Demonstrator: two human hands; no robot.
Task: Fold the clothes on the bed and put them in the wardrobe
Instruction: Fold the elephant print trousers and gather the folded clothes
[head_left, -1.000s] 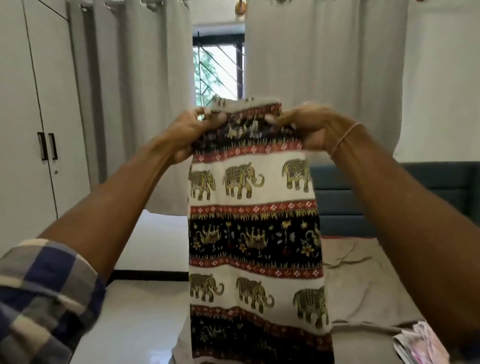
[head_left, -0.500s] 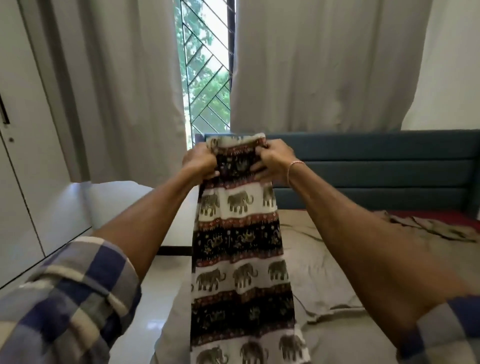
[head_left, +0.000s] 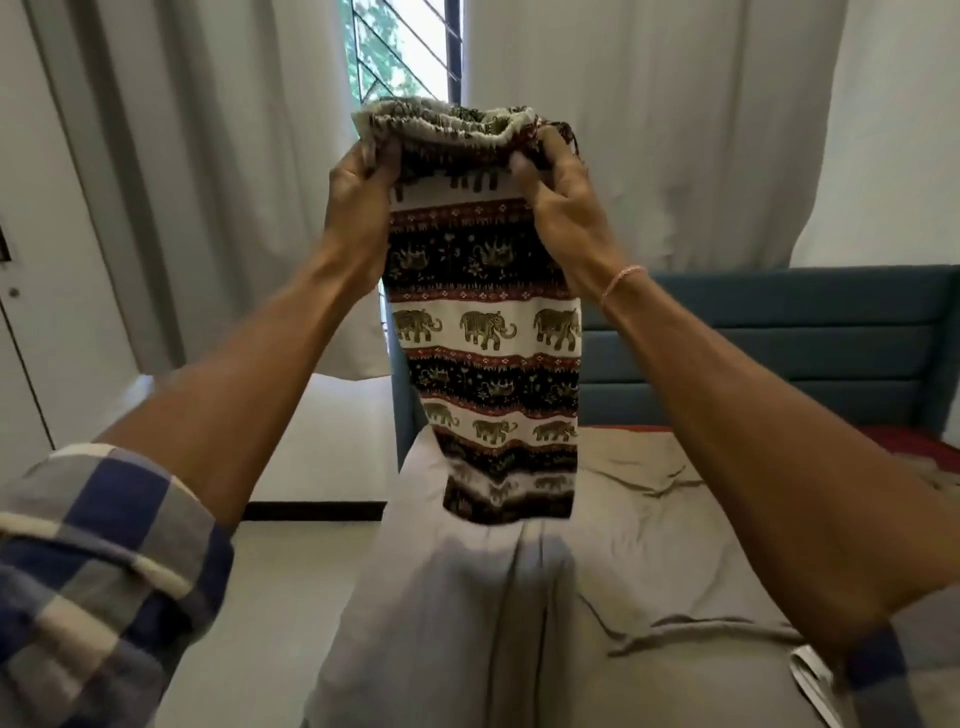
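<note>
Since half a second ago both hands have risen, and the patterned trousers (head_left: 483, 332) now hang clear, their lower end no longer running off the bottom of the view. That lower end is smeared by motion at the middle of the picture, so its edge is hard to make out. The trousers hang above the bed (head_left: 675, 545), which fills the 5 to 6 o'clock part. The gathered waistband bunches at 12 o'clock and hides most fingertips. The left hand (head_left: 358, 182) grips the band's 9 o'clock side, fingers curled into the cloth. The right hand (head_left: 556, 192) pinches the 3 o'clock side, a thin bracelet (head_left: 623, 278) on its wrist. Both forearms reach up and forward. The wardrobe door (head_left: 47, 312) is cut off at 9 o'clock. The checked sleeve (head_left: 93, 561) at 8 o'clock is blurred.
</note>
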